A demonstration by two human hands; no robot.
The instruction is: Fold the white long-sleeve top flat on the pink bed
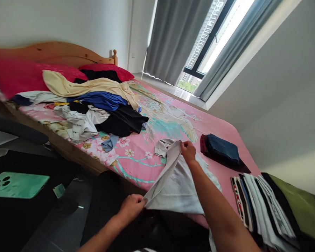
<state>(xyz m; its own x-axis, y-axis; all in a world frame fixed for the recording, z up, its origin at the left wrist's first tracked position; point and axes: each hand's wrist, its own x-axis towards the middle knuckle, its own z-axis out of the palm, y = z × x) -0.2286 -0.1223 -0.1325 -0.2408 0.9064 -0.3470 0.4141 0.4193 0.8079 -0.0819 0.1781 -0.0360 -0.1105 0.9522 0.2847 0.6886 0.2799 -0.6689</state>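
A light grey shirt [178, 182] lies on the pink flowered bed sheet [136, 154] near the bed's front edge. My left hand [132, 206] pinches the shirt's near corner at the edge of the bed. My right hand [188, 151] grips the shirt's folded edge farther up, near the collar. The cloth between the two hands is pulled into a straight fold.
A heap of unfolded clothes [94, 108] covers the bed's left part, before red pillows [105, 71] and a wooden headboard [52, 52]. Folded dark clothes [222, 148] lie right of my hand. A stack of folded garments [265, 206] sits at right. A green phone [15, 183] rests at left.
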